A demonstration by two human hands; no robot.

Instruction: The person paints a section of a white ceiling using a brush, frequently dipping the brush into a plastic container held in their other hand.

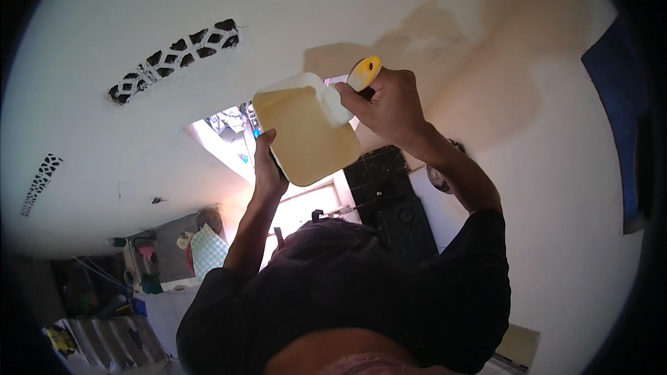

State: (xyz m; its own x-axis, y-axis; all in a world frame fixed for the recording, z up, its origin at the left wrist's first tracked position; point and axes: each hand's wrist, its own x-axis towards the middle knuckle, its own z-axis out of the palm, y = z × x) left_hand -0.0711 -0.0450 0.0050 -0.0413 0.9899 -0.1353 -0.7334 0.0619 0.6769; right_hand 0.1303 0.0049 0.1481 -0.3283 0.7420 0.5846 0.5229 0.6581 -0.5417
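Observation:
My left hand (269, 168) grips a pale cream, square-cornered plastic tub (313, 149) by its side, thumb over the rim. The tub is raised in front of the wall and tilted, so its inside shows. In my right hand (394, 107) is a paintbrush (365, 73) with a yellow handle, a hole near the handle's end. Its wide whitish part lies against the tub's right rim, and its tip cannot be made out clearly.
A pale wall (451, 0) fills the upper view, with patterned vent openings (174, 59) at the left. A dark countertop (396, 201) lies behind the arms. A checked cloth (208, 253) hangs lower left, and a blue panel (618, 97) stands far right.

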